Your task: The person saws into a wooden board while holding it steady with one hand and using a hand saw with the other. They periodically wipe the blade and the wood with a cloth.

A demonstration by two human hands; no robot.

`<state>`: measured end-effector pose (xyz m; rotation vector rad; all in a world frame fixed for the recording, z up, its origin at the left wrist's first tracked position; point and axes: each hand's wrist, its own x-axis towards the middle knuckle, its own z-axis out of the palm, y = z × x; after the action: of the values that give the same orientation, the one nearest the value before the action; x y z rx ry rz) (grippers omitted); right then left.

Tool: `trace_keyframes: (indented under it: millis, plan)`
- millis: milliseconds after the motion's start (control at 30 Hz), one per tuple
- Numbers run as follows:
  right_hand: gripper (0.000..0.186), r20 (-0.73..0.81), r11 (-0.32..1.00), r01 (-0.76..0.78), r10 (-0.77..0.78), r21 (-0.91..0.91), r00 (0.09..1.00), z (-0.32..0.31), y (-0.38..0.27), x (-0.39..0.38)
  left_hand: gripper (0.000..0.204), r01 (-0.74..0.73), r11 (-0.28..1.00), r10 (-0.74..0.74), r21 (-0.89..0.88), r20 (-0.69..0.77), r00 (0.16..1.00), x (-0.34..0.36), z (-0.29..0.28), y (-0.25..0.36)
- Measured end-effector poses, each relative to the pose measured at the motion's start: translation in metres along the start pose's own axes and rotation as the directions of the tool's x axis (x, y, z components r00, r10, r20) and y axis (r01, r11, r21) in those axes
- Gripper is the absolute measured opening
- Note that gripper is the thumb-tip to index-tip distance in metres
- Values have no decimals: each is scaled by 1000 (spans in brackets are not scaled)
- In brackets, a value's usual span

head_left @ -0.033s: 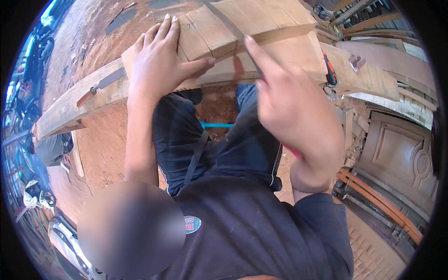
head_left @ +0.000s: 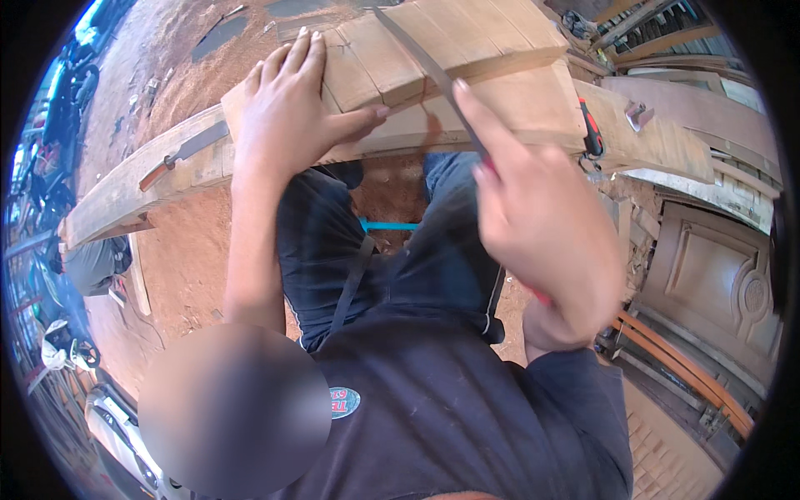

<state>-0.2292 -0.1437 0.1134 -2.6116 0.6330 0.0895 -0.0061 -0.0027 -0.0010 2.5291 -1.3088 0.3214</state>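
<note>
My right hand (head_left: 542, 208) is closed round the red handle of a hand saw (head_left: 429, 68), index finger stretched along the blade. The long, narrow blade slants across a pale wooden block (head_left: 479, 33) marked with several parallel lines; its teeth cannot be made out. My left hand (head_left: 287, 117) lies flat on the block's left part, fingers stretched out and thumb spread along its near edge. Under the block is another wooden piece (head_left: 533, 108), resting on a long curved timber (head_left: 108, 196). My palm hides most of the right-hand grip.
A flat-bladed tool with a wooden handle (head_left: 183, 156) lies left on the timber. A red-and-black-handled tool (head_left: 591, 129) and a metal piece (head_left: 640, 116) are at right. A carved wooden panel (head_left: 700, 275) stands far right. A turquoise bar (head_left: 390, 226) shows between my legs.
My right hand has drawn back toward me and slightly right with the saw, its blade sliding over the block. The left hand keeps its place on the wood.
</note>
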Motion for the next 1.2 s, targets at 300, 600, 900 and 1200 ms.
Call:
trace_keyframes:
  millis: [300, 600, 900, 1200]
  plan:
    - [24, -88, 998, -40, 35, -55, 996, 16, 5, 23, 122, 4, 1000, -4, 5, -17, 1000, 0, 2, -3]
    - [25, -31, 993, -68, 65, -100, 997, 12, 3, 35, 122, 31, 998, -31, -51, -8, 999, 0, 0, -1]
    - [25, 3, 982, -15, 15, -189, 1000, 6, 10, 26, 112, 56, 993, -62, -104, -59, 996, -4, -4, 9]
    - [25, 97, 953, -281, 270, 114, 958, -9, 12, 5, 111, 183, 968, -174, -174, 68, 982, -35, -30, 39]
